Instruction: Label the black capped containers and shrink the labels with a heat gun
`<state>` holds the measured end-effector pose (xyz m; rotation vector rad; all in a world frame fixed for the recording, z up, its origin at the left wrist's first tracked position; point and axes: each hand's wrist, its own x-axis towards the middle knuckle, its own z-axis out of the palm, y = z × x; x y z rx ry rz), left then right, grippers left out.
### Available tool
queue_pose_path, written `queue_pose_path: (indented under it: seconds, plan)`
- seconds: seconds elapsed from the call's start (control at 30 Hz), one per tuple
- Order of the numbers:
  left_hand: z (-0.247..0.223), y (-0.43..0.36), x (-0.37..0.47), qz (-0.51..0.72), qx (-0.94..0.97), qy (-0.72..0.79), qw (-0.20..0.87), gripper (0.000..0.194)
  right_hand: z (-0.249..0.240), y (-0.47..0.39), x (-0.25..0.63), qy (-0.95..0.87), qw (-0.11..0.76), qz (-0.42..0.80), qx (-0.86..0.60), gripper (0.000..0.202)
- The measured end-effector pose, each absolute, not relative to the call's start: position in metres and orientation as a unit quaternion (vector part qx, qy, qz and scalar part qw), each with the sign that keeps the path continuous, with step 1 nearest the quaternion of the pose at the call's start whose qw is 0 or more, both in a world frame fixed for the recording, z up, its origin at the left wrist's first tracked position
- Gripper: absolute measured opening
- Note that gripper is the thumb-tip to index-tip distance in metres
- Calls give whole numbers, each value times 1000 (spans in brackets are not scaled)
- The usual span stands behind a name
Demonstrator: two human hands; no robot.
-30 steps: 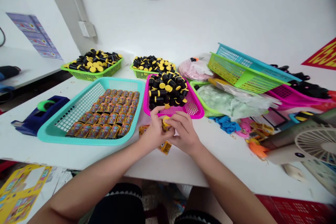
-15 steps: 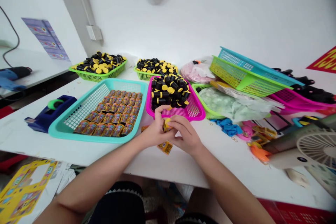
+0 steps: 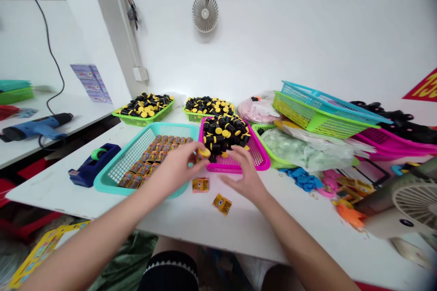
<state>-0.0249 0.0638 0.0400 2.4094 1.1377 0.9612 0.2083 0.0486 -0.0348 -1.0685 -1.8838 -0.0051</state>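
Observation:
My left hand (image 3: 182, 163) is closed on a small yellow-capped canister (image 3: 204, 153), over the right side of the turquoise basket (image 3: 99, 183). Rows of labelled canisters (image 3: 145, 163) fill part of that basket. My right hand (image 3: 246, 173) has its fingers apart and nothing in them, at the front of the pink basket (image 3: 262, 157). Inside the pink basket lies a heap of black canisters with yellow caps (image 3: 225, 134). On the table below my hands are a small stack of orange printed labels (image 3: 200, 185) and another printed label piece (image 3: 222, 204).
Green baskets of black canisters (image 3: 145, 104) stand along the wall. A blue tape dispenser (image 3: 92, 168) is at left, with a heat gun (image 3: 37, 127) on the neighbouring table. Stacked baskets (image 3: 317, 116), plastic bags (image 3: 297, 148) and a fan (image 3: 416, 200) crowd the right.
My hands have parted. The left carried the canister left toward the turquoise basket, while the right let go and opened near the pink basket. The view has tilted up.

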Motion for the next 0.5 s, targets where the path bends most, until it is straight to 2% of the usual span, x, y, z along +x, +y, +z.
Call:
queue_pose_path:
  seconds: [0.07, 0.13, 0.23, 0.37, 0.5]
  plan:
    - [61, 98, -45, 309, 833, 443, 115, 25, -23, 74, 210, -739, 382, 87, -548, 30]
    - [74, 138, -55, 257, 821, 502, 91, 27, -12, 102, 205, -739, 221, 174, -612, 27]
    - [71, 193, -53, 172, 793, 577, 94, 30, 1, 131, 186, -745, 102, 231, -618, 22]
    - [42, 234, -42, 111, 781, 606, 103, 33, 2, 145, 165, -730, 22, 263, -631, 20]
    - [15, 244, -34, 33, 792, 591, 148, 31, -7, 147, 164, -703, 4, 305, -643, 14]
